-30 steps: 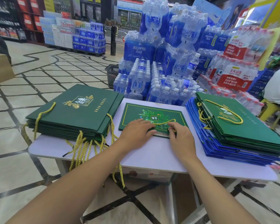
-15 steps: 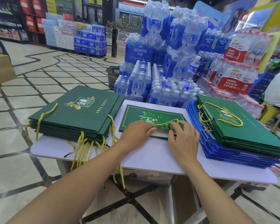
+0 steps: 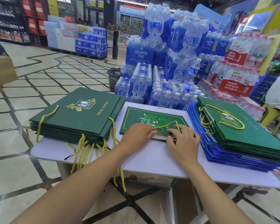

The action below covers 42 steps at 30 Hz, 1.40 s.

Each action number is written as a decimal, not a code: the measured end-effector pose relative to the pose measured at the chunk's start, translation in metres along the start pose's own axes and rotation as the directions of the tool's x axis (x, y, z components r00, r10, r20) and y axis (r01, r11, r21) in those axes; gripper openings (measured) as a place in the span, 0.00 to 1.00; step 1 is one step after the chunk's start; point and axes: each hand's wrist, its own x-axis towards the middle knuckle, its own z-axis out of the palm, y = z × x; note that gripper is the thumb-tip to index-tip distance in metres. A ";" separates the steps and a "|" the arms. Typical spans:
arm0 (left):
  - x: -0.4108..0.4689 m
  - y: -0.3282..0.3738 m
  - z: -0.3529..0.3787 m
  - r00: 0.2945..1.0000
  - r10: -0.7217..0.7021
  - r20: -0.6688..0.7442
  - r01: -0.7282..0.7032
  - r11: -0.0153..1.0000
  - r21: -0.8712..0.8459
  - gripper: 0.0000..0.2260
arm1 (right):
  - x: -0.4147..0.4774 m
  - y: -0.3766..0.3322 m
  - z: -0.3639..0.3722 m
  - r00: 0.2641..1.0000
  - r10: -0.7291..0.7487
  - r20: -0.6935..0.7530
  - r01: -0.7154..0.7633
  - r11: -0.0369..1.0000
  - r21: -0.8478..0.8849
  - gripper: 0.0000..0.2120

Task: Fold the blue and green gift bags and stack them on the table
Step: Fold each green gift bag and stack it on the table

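Green gift bag (image 3: pixel 153 119) lies flat in the middle of the white table (image 3: pixel 152 160), and it has a leafy picture and a thin yellow line around its face. Its yellow rope handle (image 3: pixel 166 125) makes a loop on top of the bag. The left hand (image 3: pixel 138 135) lies palm down on the near edge of the bag, fingers together and pressing flat. The right hand (image 3: pixel 183 143) is just beside the left hand, also on the near edge of the bag; its fingers are bent, and the fingertips (image 3: pixel 172 130) press at the edge right by the rope, but I cannot tell if they pinch it. Left of the bag sits a pile of big green bags (image 3: pixel 78 117), with yellow ropes (image 3: pixel 87 151) hanging off the table edge. Right of the bag sits another pile, green bags (image 3: pixel 242 130) on top and blue bags (image 3: pixel 220 152) under them. Behind the bag, past the table, stand packs of water bottles (image 3: pixel 160 70).
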 end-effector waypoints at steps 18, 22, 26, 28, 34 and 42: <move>0.001 -0.003 0.000 0.999 -0.034 -0.024 0.034 0.999 -0.016 0.19 | -0.003 -0.008 -0.015 0.987 0.138 -0.086 -0.131 0.987 0.092 0.14; -0.001 0.000 -0.001 1.000 -0.012 -0.017 0.012 1.000 0.003 0.18 | -0.002 -0.008 -0.014 0.991 0.132 0.021 -0.133 0.990 0.049 0.16; -0.001 -0.001 0.000 1.000 -0.003 -0.011 0.003 1.000 -0.001 0.18 | -0.001 -0.006 -0.014 0.987 0.152 0.056 -0.156 0.984 0.088 0.16; 0.000 0.000 -0.001 1.000 -0.005 -0.009 0.004 0.999 -0.035 0.18 | 0.001 -0.005 -0.014 0.984 0.163 0.066 -0.172 0.974 0.151 0.16; 0.001 0.002 -0.002 1.000 -0.024 0.012 0.025 0.998 -0.060 0.22 | 0.003 -0.001 -0.011 0.978 0.170 0.123 -0.201 0.928 0.313 0.14; 0.001 0.003 -0.003 0.999 -0.030 0.030 0.031 0.998 -0.058 0.23 | 0.001 -0.001 -0.015 0.966 0.165 0.198 -0.227 0.911 0.346 0.14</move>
